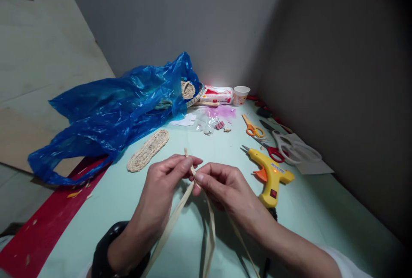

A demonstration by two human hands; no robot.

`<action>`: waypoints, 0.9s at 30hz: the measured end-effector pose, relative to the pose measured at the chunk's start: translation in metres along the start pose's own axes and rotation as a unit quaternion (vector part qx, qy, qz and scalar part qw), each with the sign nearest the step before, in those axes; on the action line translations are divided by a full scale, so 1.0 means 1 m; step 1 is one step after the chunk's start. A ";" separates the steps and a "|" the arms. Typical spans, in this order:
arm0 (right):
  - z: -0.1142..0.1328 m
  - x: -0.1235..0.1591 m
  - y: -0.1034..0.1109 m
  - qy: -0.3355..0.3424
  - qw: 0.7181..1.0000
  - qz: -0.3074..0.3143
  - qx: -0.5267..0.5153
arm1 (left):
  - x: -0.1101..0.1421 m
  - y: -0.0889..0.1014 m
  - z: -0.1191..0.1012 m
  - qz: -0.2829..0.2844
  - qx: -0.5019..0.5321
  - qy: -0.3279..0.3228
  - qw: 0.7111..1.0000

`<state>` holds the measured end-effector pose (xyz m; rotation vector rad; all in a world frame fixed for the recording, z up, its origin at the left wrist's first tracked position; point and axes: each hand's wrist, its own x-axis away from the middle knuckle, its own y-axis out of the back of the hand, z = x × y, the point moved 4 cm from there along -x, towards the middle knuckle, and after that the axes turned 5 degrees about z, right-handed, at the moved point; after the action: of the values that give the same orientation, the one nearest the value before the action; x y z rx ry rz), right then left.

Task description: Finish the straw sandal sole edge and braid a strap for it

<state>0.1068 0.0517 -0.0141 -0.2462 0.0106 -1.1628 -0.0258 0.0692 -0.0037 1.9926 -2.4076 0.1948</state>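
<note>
Between my hands is a short braid (192, 170) of pale, flat straw-like strands. My left hand (170, 175) pinches the braid near its upper end, thumb against fingers. Just to the right, my right hand (222, 181) is closed with the thumb and fingertips on the strands at the braid's lower end. Three long loose strands (210, 231) hang from there toward me. Beyond my left hand, an oval woven straw piece (148, 150) lies flat on the table. A yellow glue gun (273, 175) with an orange trigger lies right of my right hand.
A blue plastic bag (128, 93) with woven pieces spreads at the back left. Orange scissors (252, 127), red-handled scissors (275, 152) and white-handled scissors (286, 146) lie on the right. A paper cup (241, 96) and a red-white packet (219, 94) stand by the grey wall.
</note>
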 end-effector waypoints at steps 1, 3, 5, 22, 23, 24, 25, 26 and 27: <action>0.000 0.000 -0.001 0.000 1.000 0.002 0.012 | 0.000 0.000 0.001 -0.017 0.042 0.005 0.999; 0.002 0.001 -0.003 0.003 0.999 0.008 0.035 | 0.000 0.001 0.003 -0.030 0.106 0.013 0.994; 0.003 0.001 -0.004 0.006 0.999 0.013 0.052 | -0.001 0.002 0.003 -0.029 0.146 0.009 0.989; -0.009 0.007 -0.009 -0.011 0.997 -0.013 0.073 | -0.005 0.007 0.010 -0.009 0.185 0.045 0.982; -0.010 0.007 -0.009 -0.017 0.997 -0.012 0.070 | -0.005 0.008 0.009 -0.014 0.160 0.034 0.986; -0.011 0.007 -0.008 -0.020 0.997 -0.009 0.067 | -0.004 0.008 0.008 -0.021 0.144 0.026 0.989; -0.011 0.007 -0.008 -0.022 0.998 -0.006 0.065 | -0.004 0.009 0.008 -0.026 0.140 0.024 0.990; -0.011 0.007 -0.007 -0.022 0.998 -0.004 0.064 | -0.003 0.009 0.008 -0.027 0.147 0.030 0.988; -0.011 0.006 -0.007 -0.022 0.998 -0.003 0.066 | -0.003 0.009 0.008 -0.024 0.170 0.047 0.984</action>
<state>0.1018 0.0414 -0.0228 -0.1545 -0.1049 -1.1594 -0.0337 0.0729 -0.0126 2.1076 -2.3961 0.7267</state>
